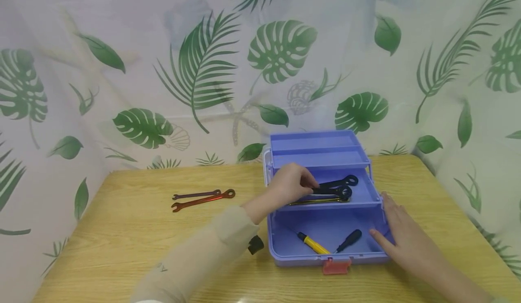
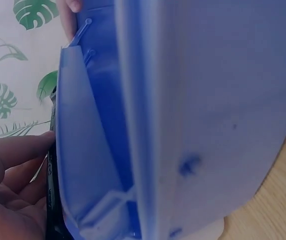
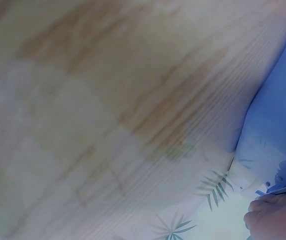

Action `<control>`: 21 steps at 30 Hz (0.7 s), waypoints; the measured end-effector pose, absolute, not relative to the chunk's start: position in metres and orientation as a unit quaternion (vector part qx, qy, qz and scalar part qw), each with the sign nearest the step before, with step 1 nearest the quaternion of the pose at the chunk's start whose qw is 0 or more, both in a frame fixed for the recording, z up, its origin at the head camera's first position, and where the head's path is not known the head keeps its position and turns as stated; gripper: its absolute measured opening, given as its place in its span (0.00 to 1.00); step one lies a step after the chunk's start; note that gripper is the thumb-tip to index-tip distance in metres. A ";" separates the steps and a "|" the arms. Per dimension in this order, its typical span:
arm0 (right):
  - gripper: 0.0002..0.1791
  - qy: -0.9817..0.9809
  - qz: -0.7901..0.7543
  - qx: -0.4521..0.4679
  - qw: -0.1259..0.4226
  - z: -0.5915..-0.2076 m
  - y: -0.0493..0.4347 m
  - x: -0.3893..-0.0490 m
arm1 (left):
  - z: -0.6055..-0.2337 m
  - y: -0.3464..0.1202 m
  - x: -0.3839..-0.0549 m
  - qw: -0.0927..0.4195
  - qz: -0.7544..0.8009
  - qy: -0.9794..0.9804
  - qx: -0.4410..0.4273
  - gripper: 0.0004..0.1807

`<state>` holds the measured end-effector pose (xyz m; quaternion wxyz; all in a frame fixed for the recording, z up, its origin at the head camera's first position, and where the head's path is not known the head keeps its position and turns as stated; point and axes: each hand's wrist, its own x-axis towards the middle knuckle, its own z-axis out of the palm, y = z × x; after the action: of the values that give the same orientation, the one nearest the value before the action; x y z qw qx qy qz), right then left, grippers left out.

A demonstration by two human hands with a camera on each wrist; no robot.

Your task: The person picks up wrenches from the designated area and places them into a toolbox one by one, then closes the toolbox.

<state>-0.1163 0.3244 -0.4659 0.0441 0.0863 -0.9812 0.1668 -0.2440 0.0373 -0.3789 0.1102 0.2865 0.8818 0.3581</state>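
Note:
A purple toolbox (image 1: pixel 285 248) stands open on the wooden table with its trays fanned back. My left hand (image 1: pixel 311 184) reaches into the middle tray and pinches a black wrench (image 1: pixel 339 183), which lies over other wrenches there. In the left wrist view the toolbox (image 2: pixel 208 100) fills the frame, and my fingers (image 2: pixel 13 170) touch the black wrench (image 2: pixel 51 190) at the tray's edge. My right hand (image 1: pixel 382 217) lies flat against the box's right wall, thumb at the rim. A yellow screwdriver (image 1: pixel 312 244) and a black screwdriver (image 1: pixel 348 241) lie in the bottom compartment.
Two wrenches lie on the table (image 1: pixel 122 230) left of the box, a dark one (image 1: pixel 196 195) and a reddish one (image 1: pixel 203 200). A red latch (image 1: pixel 337 266) hangs at the box's front. A leaf-print curtain closes in the back and sides. The right wrist view shows blurred table beside the box (image 3: pixel 278 125).

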 end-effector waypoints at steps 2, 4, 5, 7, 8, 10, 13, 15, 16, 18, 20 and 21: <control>0.52 -0.982 0.167 0.084 0.040 -0.466 0.325 -0.116 | -0.380 0.041 -0.244 0.113 0.355 0.883 0.287 0.08; 0.52 -0.982 0.167 0.084 0.037 -0.466 0.325 -0.116 | -0.382 0.044 -0.243 0.115 0.355 0.882 0.286 0.07; 0.52 -0.982 0.167 0.085 0.038 -0.466 0.325 -0.116 | -0.382 0.045 -0.243 0.114 0.353 0.884 0.285 0.07; 0.52 -0.981 0.167 0.089 0.043 -0.467 0.325 -0.116 | -0.384 0.047 -0.242 0.113 0.352 0.885 0.284 0.06; 0.52 -0.981 0.167 0.090 0.044 -0.468 0.326 -0.117 | -0.385 0.048 -0.242 0.112 0.352 0.885 0.284 0.06; 0.52 -0.980 0.167 0.092 0.050 -0.469 0.326 -0.117 | -0.386 0.050 -0.241 0.108 0.355 0.884 0.285 0.06; 0.52 -0.980 0.167 0.092 0.050 -0.470 0.326 -0.117 | -0.387 0.053 -0.240 0.106 0.359 0.882 0.285 0.07; 0.52 -0.980 0.167 0.093 0.051 -0.470 0.327 -0.117 | -0.388 0.054 -0.239 0.108 0.361 0.882 0.285 0.07; 0.52 -0.980 0.167 0.093 0.052 -0.470 0.327 -0.117 | -0.388 0.055 -0.238 0.110 0.361 0.881 0.284 0.07; 0.52 -0.980 0.167 0.093 0.051 -0.470 0.327 -0.118 | -0.389 0.056 -0.237 0.114 0.365 0.879 0.284 0.07; 0.52 -0.981 0.167 0.091 0.044 -0.469 0.327 -0.118 | -0.389 0.057 -0.236 0.117 0.363 0.879 0.286 0.07; 0.52 -0.981 0.168 0.089 0.039 -0.469 0.327 -0.118 | -0.390 0.057 -0.236 0.118 0.363 0.879 0.287 0.07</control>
<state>-0.1182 0.3268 -0.4692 0.0394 0.0891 -0.9809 0.1683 -0.2356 0.0565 -0.3898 0.1181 0.2870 0.8787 0.3628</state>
